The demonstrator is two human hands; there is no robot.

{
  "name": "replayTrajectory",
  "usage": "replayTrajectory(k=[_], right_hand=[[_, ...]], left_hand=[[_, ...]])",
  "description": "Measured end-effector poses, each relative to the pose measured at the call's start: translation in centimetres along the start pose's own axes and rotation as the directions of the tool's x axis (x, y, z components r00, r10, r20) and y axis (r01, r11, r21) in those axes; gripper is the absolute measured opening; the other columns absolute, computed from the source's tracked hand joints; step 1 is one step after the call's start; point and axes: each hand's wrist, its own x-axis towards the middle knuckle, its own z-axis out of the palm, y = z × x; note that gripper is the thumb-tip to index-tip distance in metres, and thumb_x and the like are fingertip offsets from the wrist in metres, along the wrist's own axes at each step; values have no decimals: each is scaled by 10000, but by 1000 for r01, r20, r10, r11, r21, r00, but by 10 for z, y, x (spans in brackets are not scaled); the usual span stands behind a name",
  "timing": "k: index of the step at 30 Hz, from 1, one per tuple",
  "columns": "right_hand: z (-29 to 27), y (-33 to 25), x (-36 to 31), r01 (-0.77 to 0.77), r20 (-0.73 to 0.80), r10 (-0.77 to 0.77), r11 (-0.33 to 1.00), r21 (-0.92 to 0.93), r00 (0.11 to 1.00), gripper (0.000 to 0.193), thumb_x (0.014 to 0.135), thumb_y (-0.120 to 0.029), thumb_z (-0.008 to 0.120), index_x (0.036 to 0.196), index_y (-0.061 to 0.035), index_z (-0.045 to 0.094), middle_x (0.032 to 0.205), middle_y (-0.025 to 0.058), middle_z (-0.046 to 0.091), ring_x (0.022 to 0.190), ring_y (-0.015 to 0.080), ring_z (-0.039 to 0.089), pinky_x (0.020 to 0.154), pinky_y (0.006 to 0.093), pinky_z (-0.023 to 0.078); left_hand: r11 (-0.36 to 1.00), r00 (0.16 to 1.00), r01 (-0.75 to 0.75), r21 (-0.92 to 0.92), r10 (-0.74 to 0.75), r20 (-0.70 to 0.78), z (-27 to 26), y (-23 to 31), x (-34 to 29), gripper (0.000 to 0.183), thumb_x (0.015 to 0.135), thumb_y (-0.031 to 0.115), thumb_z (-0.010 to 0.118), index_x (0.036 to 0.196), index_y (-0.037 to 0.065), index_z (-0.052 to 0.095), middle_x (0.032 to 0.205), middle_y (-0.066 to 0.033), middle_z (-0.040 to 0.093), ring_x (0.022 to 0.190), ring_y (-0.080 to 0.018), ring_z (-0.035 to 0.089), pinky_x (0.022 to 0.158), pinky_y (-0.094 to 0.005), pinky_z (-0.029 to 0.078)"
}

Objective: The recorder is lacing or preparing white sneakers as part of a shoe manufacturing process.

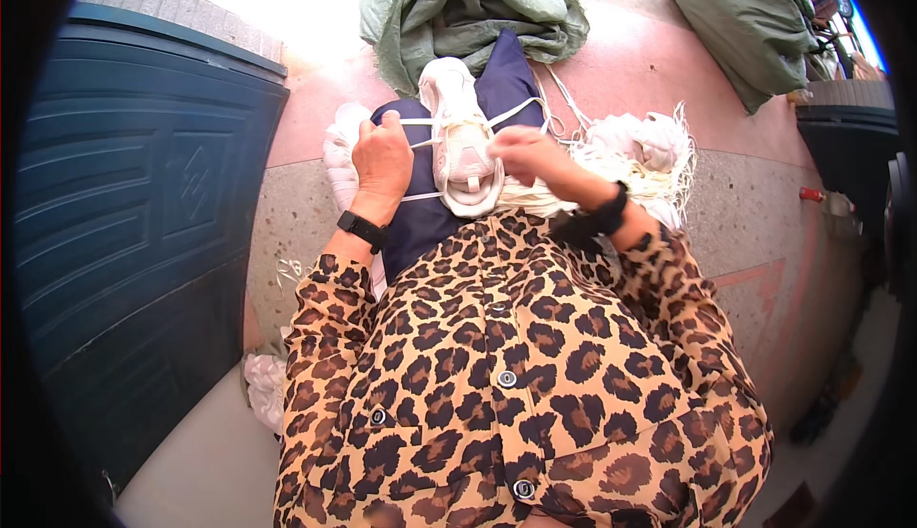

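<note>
A white sneaker (454, 136) lies across dark blue cloth over my lap, its toe pointing away and its heel opening close to my body. My left hand (382, 158) is closed in a fist beside the shoe's left edge. From that fist a white shoelace (417, 122) stretches across to the eyelets. At the shoe's right side my right hand (538, 162) has its fingers curled together near the tongue, slightly blurred; whatever they pinch is hidden. Another stretch of lace loops out to the right above that hand.
A heap of loose white laces (635, 150) spreads on the right. Pale bundled cloth (339, 150) sits at left. Beyond the shoe slumps a green sack (468, 7), with a fuller green sack (740, 26) at far right. A dark blue panelled door (162, 174) stands left.
</note>
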Motion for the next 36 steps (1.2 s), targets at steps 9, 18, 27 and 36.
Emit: replayTrajectory(k=[9, 18, 27, 36], right_hand=[[-57, -149, -168, 656, -93, -898, 239, 716, 429, 173, 873, -84, 428, 702, -99, 407, 507, -67, 236, 405, 53, 178, 425, 240, 181], [-81, -129, -197, 846, -200, -900, 259, 466, 387, 91, 866, -97, 440, 851, -21, 488, 486, -70, 248, 399, 43, 189, 431, 230, 181], [-87, -125, -180, 884, -273, -856, 358, 302, 439, 156, 917, -123, 413, 858, -23, 517, 550, -64, 228, 421, 37, 205, 411, 206, 189], [-54, -33, -25, 315, -456, -368, 930, -189, 811, 166, 901, -159, 534, 998, -57, 622, 617, -83, 434, 523, 18, 369, 455, 178, 305]], left_hand=[[962, 926, 156, -224, -64, 371, 25, 22, 17, 179, 810, 134, 487, 868, 4, 595, 902, -203, 630, 870, -397, 587, 776, -462, 465], [706, 807, 346, -617, 111, 580, 18, 2, 34, 215, 859, 144, 533, 967, -18, 625, 841, -81, 643, 793, -148, 581, 743, -286, 451], [764, 527, -8, -645, 551, 647, -23, 18, 61, 244, 908, 194, 523, 911, -28, 626, 818, -38, 616, 771, -129, 550, 771, -241, 430], [-545, 967, 171, -821, -68, 247, -146, -142, 75, 247, 957, 176, 432, 738, 67, 463, 581, 9, 340, 553, -120, 368, 586, -288, 370]])
